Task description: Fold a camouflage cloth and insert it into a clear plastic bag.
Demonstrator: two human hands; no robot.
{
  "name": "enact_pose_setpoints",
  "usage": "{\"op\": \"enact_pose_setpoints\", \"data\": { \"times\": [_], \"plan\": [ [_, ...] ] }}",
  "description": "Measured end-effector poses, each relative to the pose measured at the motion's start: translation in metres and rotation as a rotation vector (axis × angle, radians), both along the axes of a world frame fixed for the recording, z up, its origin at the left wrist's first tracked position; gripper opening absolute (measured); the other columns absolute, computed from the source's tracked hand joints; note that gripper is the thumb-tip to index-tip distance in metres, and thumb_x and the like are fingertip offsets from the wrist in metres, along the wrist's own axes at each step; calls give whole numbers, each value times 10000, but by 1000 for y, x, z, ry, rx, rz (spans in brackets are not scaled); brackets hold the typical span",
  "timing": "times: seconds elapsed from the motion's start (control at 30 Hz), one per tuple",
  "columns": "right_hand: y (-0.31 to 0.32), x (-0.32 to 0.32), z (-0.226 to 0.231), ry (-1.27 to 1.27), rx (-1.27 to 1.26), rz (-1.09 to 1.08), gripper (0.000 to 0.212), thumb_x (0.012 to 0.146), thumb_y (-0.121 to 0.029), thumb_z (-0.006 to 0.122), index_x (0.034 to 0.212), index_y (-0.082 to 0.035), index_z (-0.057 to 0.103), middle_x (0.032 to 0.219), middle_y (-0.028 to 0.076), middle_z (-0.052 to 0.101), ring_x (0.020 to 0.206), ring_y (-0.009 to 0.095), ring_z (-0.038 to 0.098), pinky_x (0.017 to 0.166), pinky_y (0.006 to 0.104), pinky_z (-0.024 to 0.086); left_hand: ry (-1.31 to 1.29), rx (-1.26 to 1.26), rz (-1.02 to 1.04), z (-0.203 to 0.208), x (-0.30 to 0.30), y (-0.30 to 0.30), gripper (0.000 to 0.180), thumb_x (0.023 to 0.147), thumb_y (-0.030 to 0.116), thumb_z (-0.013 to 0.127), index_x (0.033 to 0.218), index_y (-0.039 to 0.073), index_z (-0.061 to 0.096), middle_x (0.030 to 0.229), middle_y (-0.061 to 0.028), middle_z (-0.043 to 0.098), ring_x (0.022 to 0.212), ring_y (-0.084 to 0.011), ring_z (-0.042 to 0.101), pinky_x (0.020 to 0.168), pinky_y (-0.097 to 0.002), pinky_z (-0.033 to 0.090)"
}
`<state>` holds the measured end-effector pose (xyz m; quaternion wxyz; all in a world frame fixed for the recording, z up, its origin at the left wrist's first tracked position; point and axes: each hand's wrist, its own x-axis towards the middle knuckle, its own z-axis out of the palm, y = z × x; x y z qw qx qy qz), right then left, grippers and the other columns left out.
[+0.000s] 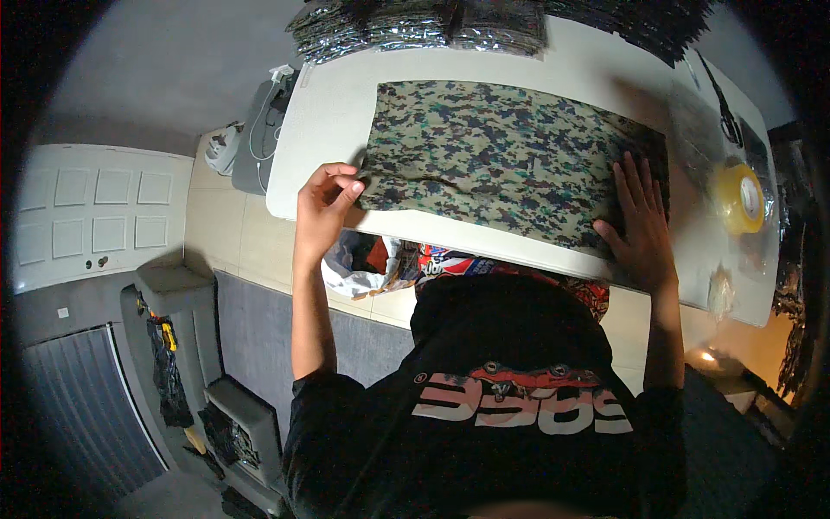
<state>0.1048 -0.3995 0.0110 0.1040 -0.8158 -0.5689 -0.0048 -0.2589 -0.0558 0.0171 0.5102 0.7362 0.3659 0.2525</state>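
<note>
A rectangular piece of camouflage cloth, in green, tan, brown and dark blue, lies flat on the white table. Its near left part has a small crease. My left hand is at the cloth's left edge near the front corner, thumb and fingertips pinched together on it. Toward the other end, my right hand rests on the cloth with its fingers stretched out and spread, palm down.
Stacks of plastic-wrapped packets line the far edge, beside a dark pile. To the right are scissors, a yellowish tape roll and clear plastic. Below the near edge sits a white plastic bag. A grey sofa stands left.
</note>
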Motion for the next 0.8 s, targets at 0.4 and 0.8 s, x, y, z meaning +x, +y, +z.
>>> {"op": "enact_pose_setpoints", "data": {
  "times": [0.4, 0.8],
  "plan": [
    [-1, 3, -1, -6, -34, -7, 952, 986, -631, 595, 1679, -57, 283, 1770, 189, 182, 1629, 440, 146, 1317, 558, 147, 259, -61, -264, 22, -12, -6, 689, 767, -71, 892, 1410, 75, 690, 858, 47, 612, 774, -38, 516, 688, -209, 418],
    [2, 1, -1, -15, -33, -3, 953, 985, -633, 593, 1678, -56, 286, 1770, 189, 183, 1626, 439, 160, 1318, 550, 157, 182, 338, -325, 7, -17, 0, 350, 770, -16, 881, 1110, 57, 841, 932, -110, 758, 869, -221, 652, 785, -343, 554]
  ]
}}
